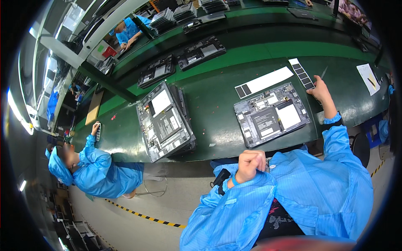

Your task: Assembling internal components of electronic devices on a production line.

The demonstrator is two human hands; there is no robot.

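Factory floor, long dark-green workbench [217, 90], grey floor below with black-and-yellow tape [144, 216]. Stacked devices also sit on the bench further back.

Opened device [272, 115] lies flat on the bench in front of the wearer: boards showing, black battery mid-body, white rectangle on its right part. Backing sheet [272, 78], mostly bare white with black squares at its left end, lies just beyond the device.

Right hand [320, 92]: arm stretched out, fingers at the near part of the label strip [300, 72], white with a row of black squares, beyond the device's upper right corner. Can't tell if the fingers pinch the strip or only press on it. Slim pointed tool [325, 72] shows just past the knuckles; can't confirm the grip on it.

Left hand [251, 162]: in front of the jacket, near the device's front edge, off the device. Fingers curled in and pressed together; can't see whether anything is inside.

Left of the device, well within reach: uneven stack of opened devices [165, 123], top one tilted. Two more piles at the rear, left pile [157, 71] and right pile [201, 52].

Far right: paper sheet [366, 75] with a thin yellowish tool [372, 82] on it. Co-worker [98, 167] at left has a hand on another strip [98, 133].
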